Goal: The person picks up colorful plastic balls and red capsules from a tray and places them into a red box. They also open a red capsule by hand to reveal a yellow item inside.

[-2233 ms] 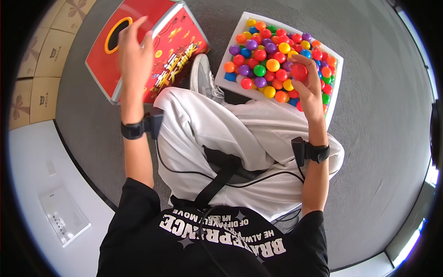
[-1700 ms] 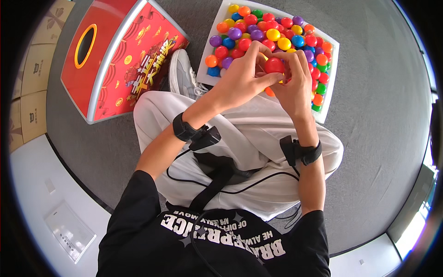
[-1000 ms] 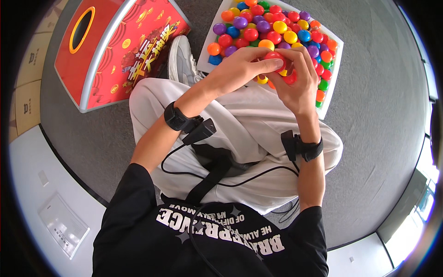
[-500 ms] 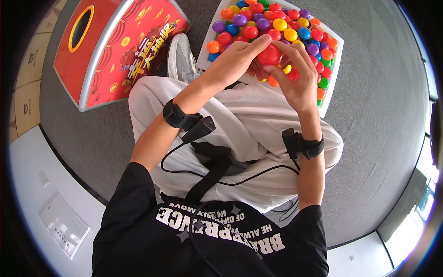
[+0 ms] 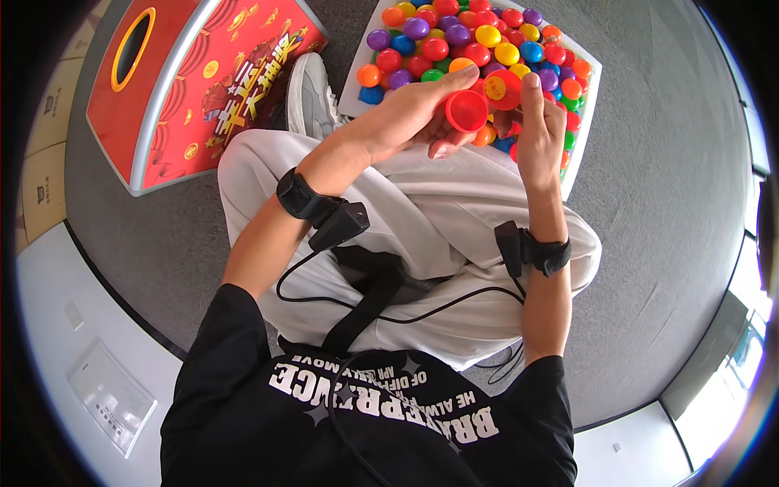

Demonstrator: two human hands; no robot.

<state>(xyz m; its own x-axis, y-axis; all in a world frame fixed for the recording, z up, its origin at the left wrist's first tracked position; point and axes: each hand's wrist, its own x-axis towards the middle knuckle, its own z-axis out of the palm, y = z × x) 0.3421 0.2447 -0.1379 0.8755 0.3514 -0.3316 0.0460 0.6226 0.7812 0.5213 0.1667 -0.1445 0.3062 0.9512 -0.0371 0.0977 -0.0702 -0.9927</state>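
A small red plastic ball is parted into two halves above the tray. My left hand [image 5: 406, 118] is closed on one red half-shell [image 5: 467, 112], whose hollow side faces up with a smooth bare inside. Just right of it, my right hand [image 5: 540, 142] grips the other red half-shell [image 5: 514, 91]. A round yellow label [image 5: 496, 89] shows on that half. The two halves sit close together at slightly different angles. Behind the hands, a white tray [image 5: 586, 134] is heaped with small balls [image 5: 507, 53] in red, yellow, orange, purple, blue and green.
A red box [image 5: 182, 114] with gold decoration and a gold-rimmed round opening [image 5: 133, 49] stands at the left. My grey shoe [image 5: 312, 93] lies between box and tray. A black cable [image 5: 414, 318] links the straps on my wrists across my lap.
The red ball, whole in my hands before, has come apart into two halves, one in each hand. My right hand has turned, and the yellow label has come into sight.
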